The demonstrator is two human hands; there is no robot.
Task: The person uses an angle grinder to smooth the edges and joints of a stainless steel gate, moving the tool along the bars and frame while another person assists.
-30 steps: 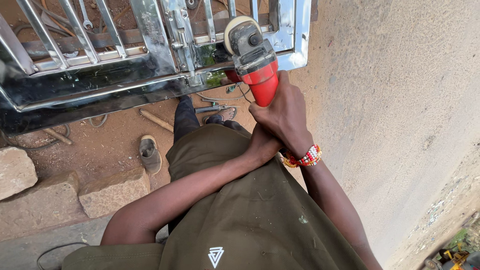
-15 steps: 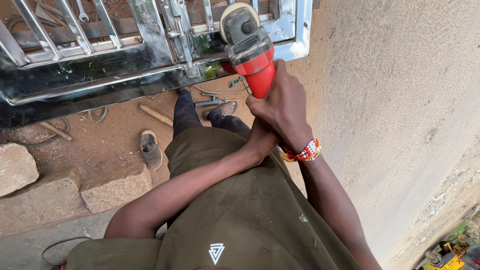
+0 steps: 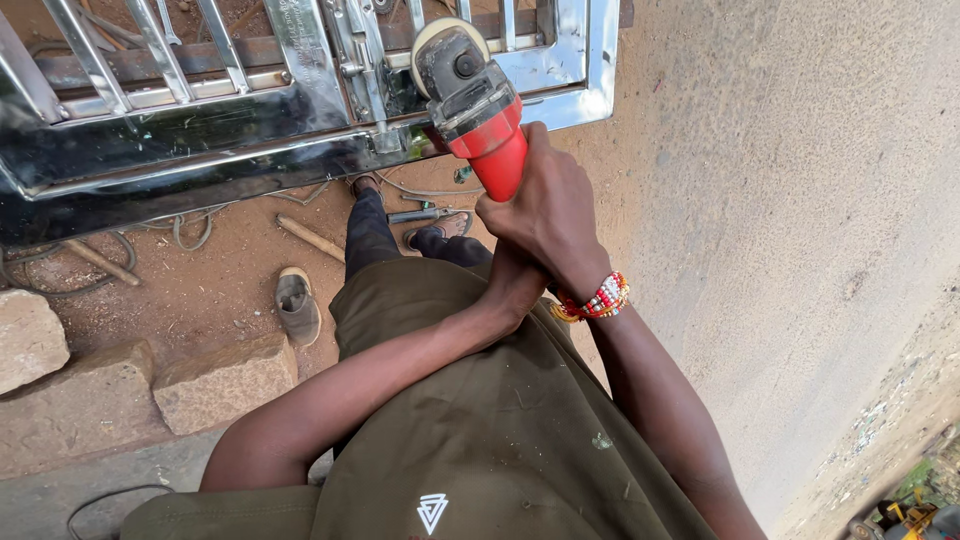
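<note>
I keep my right hand (image 3: 545, 215) clamped round the red angle grinder (image 3: 478, 105); left hand (image 3: 512, 285) braces beneath, its grip unclear; disc flat against the polished steel gate frame (image 3: 300, 150).

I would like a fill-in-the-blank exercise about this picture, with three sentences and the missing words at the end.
1. The right hand grips a grinder whose body is ____ in colour.
2. The left hand rests under the ____ hand.
3. The beaded bracelet sits on the ____ wrist.

Missing words: red; right; right
</note>
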